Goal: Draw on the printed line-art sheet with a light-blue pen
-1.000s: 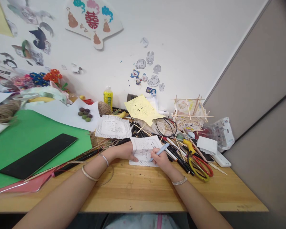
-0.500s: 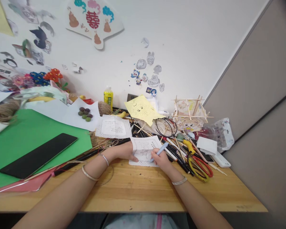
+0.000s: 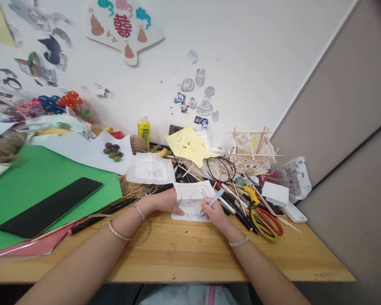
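Note:
A small white sheet of paper with a line drawing, a few written characters and a hatched border lies at the near edge of the clutter. My left hand grips its left side, thumb on top; the other fingers are mostly hidden at the paper's edge. A light blue pen is pinched in my right hand, its tip down at the lower right of the sheet. Up and to the left lies a second patterned sheet with a drawing and writing.
Black and white markers, scissors and wooden sticks crowd the right. Behind stand a stick-framed paper lantern and a yellow bottle. A yellow paper cutout lies mid-back. Green paper bears a black slab at left.
Both hands, the pen and the sheet stay almost in place. The whole view has shifted very slightly.

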`<act>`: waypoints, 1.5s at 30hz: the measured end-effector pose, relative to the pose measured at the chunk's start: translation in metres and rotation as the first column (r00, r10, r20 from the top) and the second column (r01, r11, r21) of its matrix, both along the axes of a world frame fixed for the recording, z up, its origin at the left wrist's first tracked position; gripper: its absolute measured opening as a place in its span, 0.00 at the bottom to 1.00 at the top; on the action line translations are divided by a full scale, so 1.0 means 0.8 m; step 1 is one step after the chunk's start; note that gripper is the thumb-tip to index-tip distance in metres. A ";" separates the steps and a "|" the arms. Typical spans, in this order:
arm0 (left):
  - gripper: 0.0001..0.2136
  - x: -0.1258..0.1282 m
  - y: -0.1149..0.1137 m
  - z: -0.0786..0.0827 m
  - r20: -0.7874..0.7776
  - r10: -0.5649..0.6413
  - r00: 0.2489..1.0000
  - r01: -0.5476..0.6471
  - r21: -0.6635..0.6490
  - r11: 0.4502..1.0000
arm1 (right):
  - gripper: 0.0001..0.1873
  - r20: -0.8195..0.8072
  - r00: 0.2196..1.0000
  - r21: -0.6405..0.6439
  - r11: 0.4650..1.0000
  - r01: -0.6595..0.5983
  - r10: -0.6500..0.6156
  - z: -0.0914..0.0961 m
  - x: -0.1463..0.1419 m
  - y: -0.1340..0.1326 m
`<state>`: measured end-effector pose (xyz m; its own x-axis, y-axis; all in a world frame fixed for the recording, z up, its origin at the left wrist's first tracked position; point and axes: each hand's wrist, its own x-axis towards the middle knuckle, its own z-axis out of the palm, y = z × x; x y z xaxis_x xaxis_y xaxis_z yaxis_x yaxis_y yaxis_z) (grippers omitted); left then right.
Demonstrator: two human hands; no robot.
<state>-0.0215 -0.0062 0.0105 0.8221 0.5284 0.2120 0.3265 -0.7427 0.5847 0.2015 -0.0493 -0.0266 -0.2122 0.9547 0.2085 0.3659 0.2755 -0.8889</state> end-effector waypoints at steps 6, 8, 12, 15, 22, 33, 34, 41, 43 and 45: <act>0.37 0.000 -0.001 0.000 -0.009 0.024 1.000 -0.024 -0.011 1.000 | 0.13 -0.030 1.000 -0.037 0.999 0.003 -0.004 -0.008 0.002 0.005; 0.37 -0.001 -0.001 -0.002 -0.002 0.026 1.000 -0.026 -0.009 1.000 | 0.13 -0.045 0.999 -0.035 0.999 -0.007 0.005 -0.009 0.003 0.006; 0.38 -0.001 0.000 -0.002 -0.006 0.017 1.000 -0.017 0.012 1.000 | 0.14 -0.077 0.996 -0.043 0.998 -0.052 0.049 -0.006 0.003 0.005; 0.36 0.000 -0.001 0.002 -0.007 0.002 1.000 -0.002 0.007 1.000 | 0.15 -0.091 0.995 -0.034 0.999 -0.034 0.031 0.000 0.003 0.003; 0.35 -0.001 -0.005 0.012 -0.041 0.053 0.998 -0.056 -0.077 0.995 | 0.17 -0.016 1.000 0.070 0.998 0.004 -0.003 0.008 -0.001 -0.002; 0.35 -0.004 0.001 0.005 -0.046 0.058 0.997 -0.061 -0.075 0.995 | 0.17 0.023 1.000 0.093 0.996 -0.010 0.008 0.003 0.002 -0.001; 0.35 -0.004 0.001 0.005 -0.050 0.060 0.997 -0.064 -0.076 0.995 | 0.16 0.024 1.000 0.090 0.996 -0.010 0.008 0.003 0.002 -0.001; 0.34 -0.004 -0.002 0.008 -0.037 0.043 0.998 -0.046 -0.083 0.995 | 0.14 0.030 0.999 0.061 0.998 -0.015 0.013 0.003 0.002 0.000; 0.34 -0.003 -0.002 0.008 -0.034 0.047 0.998 -0.050 -0.085 0.995 | 0.14 0.029 1.000 0.030 1.000 -0.004 0.003 0.003 0.001 0.000; 0.34 -0.003 -0.001 0.007 -0.038 0.045 0.998 -0.048 -0.084 0.995 | 0.14 0.024 1.000 0.018 1.000 0.012 -0.012 0.005 0.001 -0.001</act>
